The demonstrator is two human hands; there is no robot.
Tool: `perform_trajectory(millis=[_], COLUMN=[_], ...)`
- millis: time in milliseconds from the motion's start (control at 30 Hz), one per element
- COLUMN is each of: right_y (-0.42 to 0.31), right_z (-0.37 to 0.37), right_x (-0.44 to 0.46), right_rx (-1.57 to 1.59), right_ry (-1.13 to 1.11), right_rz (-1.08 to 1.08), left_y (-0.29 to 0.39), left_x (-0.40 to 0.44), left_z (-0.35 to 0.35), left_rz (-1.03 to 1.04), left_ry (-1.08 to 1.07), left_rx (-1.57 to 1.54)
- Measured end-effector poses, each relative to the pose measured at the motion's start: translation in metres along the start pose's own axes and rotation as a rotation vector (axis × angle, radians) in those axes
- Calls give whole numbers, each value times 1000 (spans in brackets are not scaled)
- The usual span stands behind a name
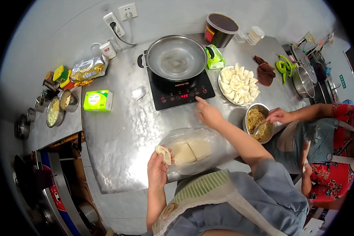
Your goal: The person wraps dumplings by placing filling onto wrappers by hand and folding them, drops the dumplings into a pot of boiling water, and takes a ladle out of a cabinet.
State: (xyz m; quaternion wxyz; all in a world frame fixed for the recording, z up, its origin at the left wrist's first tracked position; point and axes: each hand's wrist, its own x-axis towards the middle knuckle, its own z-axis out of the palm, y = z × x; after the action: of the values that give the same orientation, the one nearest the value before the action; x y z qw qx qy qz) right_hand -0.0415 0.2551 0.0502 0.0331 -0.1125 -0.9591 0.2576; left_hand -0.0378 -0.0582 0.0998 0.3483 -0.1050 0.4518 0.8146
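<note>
My left hand point(157, 169) is closed on a folded dumpling point(163, 155), held up at the left end of a clear plastic bag point(176, 138). Stacked square dough wrappers point(200, 149) lie on that bag. My right hand point(209, 113) reaches forward, index finger stretched out at the control panel of the black induction cooker point(164, 103); its other fingers look partly curled and hold nothing. Red digits glow on the panel. A wide metal pan point(177, 70) with two black handles sits on the cooker, apparently with clear liquid inside.
To the right stand a plate of dumplings point(238, 85) and a filling bowl point(246, 125), where a co-worker's hand point(278, 115) holds a spoon. Green peppers point(284, 67), a brown tub point(220, 32), a green tissue pack point(98, 100) and a crumpled white piece point(138, 93) surround the cooker.
</note>
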Motion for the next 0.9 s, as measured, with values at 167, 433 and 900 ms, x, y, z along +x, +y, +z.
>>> perform_trajectory(millis=[167,433,900], right_y=[0,-23,9], right_z=[10,-14,2], right_x=[30,22,-114], right_rx=[-164,165,757], right_ry=[32,105,366], right_rz=[-70,-91,369], left_y=[6,4,-8], left_x=[-4,-1,15], left_z=[-4,0,36], left_rz=[1,-9,-55], left_ry=[6,-28,-123], left_rx=[-3,22,84])
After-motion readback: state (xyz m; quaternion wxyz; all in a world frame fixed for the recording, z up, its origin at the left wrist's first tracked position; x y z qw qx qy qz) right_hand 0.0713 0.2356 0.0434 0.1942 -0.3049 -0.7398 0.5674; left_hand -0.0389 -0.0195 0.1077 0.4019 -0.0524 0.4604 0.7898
